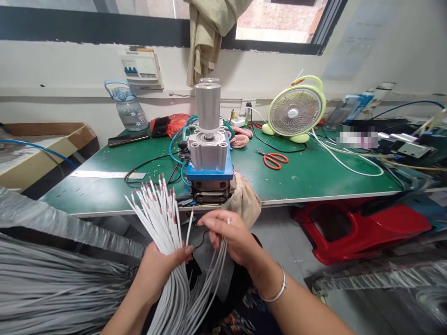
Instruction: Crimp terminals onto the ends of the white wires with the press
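Note:
My left hand [159, 270] is closed round a thick bundle of white wires [159, 211] whose stripped, red-tipped ends fan upward to the left. My right hand [228, 235] is closed on a few white wires [214, 267] that hang down beside the bundle, and a short wire end sticks up from its fingers. A silver bracelet sits on my right wrist. Both hands are just in front of a small pneumatic press [209, 158] with a silver cylinder and blue plate, which stands at the near edge of the green table [314, 177].
Orange scissors [274, 159], a green desk fan [296, 111], a water bottle [128, 108], a phone [128, 138] and a steel ruler [108, 175] lie on the table. A large heap of grey wires [52, 274] fills the left. A red stool [359, 228] sits under the table at right.

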{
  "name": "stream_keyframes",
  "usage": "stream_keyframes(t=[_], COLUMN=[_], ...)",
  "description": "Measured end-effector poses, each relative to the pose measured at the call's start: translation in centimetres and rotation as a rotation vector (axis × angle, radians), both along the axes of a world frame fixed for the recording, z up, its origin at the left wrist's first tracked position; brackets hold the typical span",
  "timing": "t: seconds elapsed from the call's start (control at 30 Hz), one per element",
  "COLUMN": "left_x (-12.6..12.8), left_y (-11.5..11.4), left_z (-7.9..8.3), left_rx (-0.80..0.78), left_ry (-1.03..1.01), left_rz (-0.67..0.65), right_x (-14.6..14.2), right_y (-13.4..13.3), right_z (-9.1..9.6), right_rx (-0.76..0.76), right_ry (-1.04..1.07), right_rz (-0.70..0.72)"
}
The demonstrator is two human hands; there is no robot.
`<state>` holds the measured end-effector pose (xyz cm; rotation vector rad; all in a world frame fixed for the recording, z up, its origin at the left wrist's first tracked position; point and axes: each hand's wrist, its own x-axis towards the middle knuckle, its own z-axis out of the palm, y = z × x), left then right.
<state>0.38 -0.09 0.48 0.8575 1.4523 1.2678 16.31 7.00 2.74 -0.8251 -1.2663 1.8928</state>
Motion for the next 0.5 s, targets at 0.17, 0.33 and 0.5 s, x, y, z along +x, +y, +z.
stream_keyframes(t=[0.17,0.33,0.5], left_x=[0.1,-1.1,-2.2], left_y=[0.2,0.5,0.8], left_z=[0.5,1.6,3.1], left_rx=[-0.002,-0.033,0.033], left_ry=[0.098,-0.304,-0.428], left_rz=[-0.090,0.254,0.380], right_x=[-1.1,-1.1,-1.4], right_y=[-0.2,1.1,1.8], right_z=[-0.4,0.3,0.7], right_rx=[0.026,-0.189,-0.299], right_ry=[-0.007,0.149,0.265], right_rz=[0.028,-0.195,-0.255])
